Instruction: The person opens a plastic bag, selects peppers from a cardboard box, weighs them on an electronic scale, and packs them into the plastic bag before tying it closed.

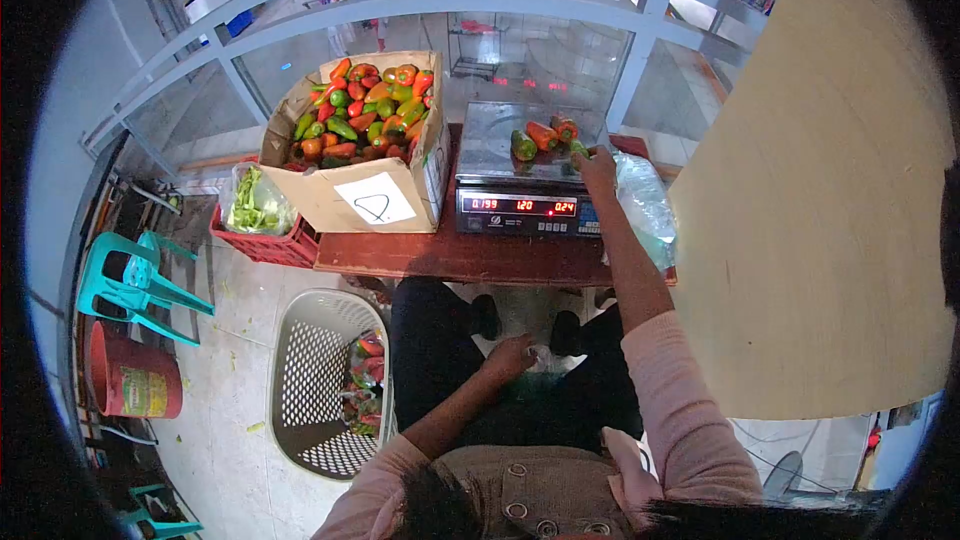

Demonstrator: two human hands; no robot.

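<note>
My right hand (598, 172) reaches over the right side of a digital scale (480, 148), its fingers closed at a small green pepper (577, 149). On the same metal pan lie a green pepper (523, 146) and two orange-red peppers (542, 135), just left of my fingers. The scale's red display reads 0.199, 1.20 and 0.24. Low over my lap, my left hand (510, 358) is closed on a clear plastic bag (541, 364), which hangs between my knees. Part of that bag blends into the dark trousers.
A cardboard box (372, 202) full of peppers shares the red table (400, 255) with the scale. Clear plastic bags (643, 205) lie right of it. A laundry basket (330, 440) with bagged peppers stands at my left, near a red crate (265, 245). A wooden panel (820, 200) fills the right.
</note>
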